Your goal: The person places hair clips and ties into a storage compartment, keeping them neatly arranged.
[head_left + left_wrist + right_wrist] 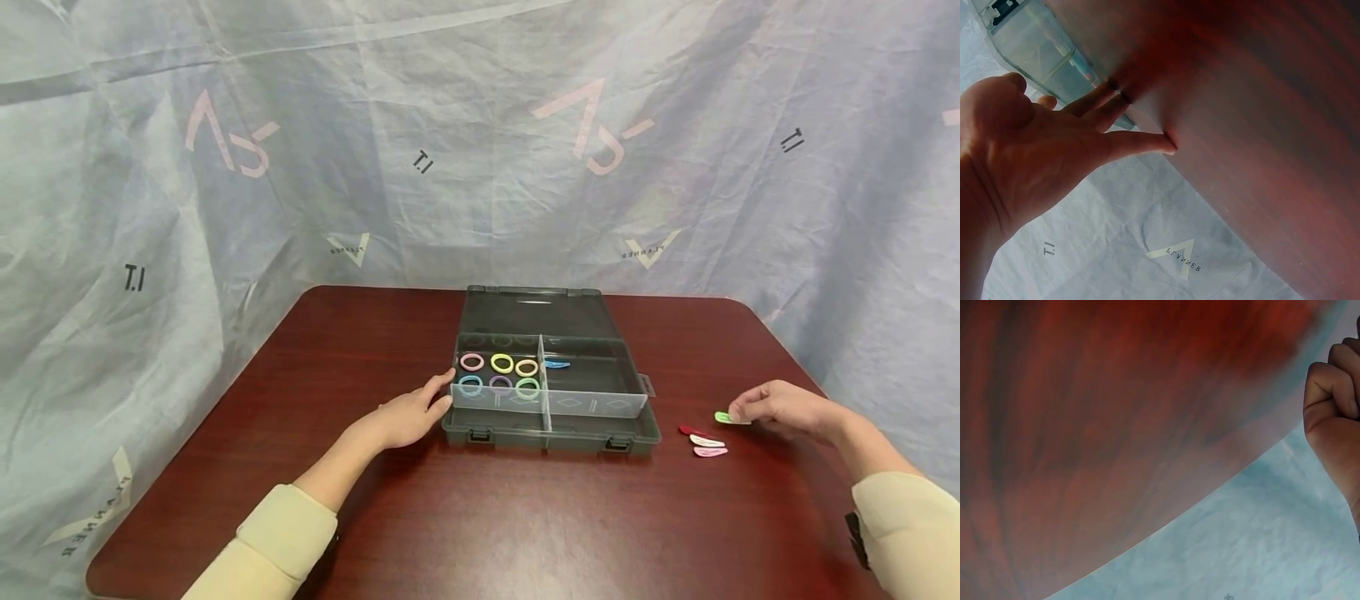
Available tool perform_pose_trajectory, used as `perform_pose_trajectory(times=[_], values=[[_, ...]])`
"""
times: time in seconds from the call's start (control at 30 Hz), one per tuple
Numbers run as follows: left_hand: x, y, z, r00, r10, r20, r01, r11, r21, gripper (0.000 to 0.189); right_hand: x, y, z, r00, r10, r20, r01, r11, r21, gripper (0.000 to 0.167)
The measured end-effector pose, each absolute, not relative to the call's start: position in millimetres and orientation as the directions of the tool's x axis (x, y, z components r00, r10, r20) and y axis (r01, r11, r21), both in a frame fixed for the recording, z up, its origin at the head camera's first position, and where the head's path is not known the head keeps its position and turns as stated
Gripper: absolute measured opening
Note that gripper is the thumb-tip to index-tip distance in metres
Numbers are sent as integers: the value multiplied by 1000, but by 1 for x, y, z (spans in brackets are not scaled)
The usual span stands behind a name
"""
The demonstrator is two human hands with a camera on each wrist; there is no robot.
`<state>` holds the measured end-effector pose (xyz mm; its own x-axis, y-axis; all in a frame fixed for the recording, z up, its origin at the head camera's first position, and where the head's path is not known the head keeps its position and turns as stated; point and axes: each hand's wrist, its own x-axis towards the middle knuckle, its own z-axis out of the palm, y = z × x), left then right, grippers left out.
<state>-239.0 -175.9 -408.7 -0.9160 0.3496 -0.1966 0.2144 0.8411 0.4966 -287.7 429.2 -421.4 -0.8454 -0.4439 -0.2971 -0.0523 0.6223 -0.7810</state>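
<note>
Pinching one green clip (722, 417), the right hand (787, 406) lies at three o'clock from the grey divided box (585, 440). Red clip (691, 430), white clip (706, 441), pink clip (710, 452): loose, eight o'clock from the green. Left hand (405, 417), fingers extended, unclenched, at the box's nine o'clock side.

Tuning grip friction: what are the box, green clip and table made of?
Box: likely smooth, tinted plastic; looks see-through.
Green clip: plastic or painted metal, even colour; too small to settle.
Table: wood or wood-look laminate, glossy; grain-like streaks, bright reflection.
</note>
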Motion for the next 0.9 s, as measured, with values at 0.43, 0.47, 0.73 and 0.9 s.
perform_pose_trajectory(times=[0.43, 0.47, 0.73, 0.9], values=[[-240, -175, -411, -922, 331, -201, 199, 850, 488, 60, -323, 375, -391, -873, -431, -228, -145, 676, -723, 31], [-240, -175, -411, -922, 330, -202, 198, 850, 488, 61, -325, 369, -389, -872, -436, -222, -154, 675, -721, 30], [-239, -176, -411, -922, 335, -193, 207, 850, 485, 60, -345, 323, -377, -850, -483, -209, -167, 624, -764, 30], [-238, -175, -410, -922, 341, -183, 217, 847, 485, 60, -358, 296, -371, -841, -504, -198, -193, 620, -761, 29]])
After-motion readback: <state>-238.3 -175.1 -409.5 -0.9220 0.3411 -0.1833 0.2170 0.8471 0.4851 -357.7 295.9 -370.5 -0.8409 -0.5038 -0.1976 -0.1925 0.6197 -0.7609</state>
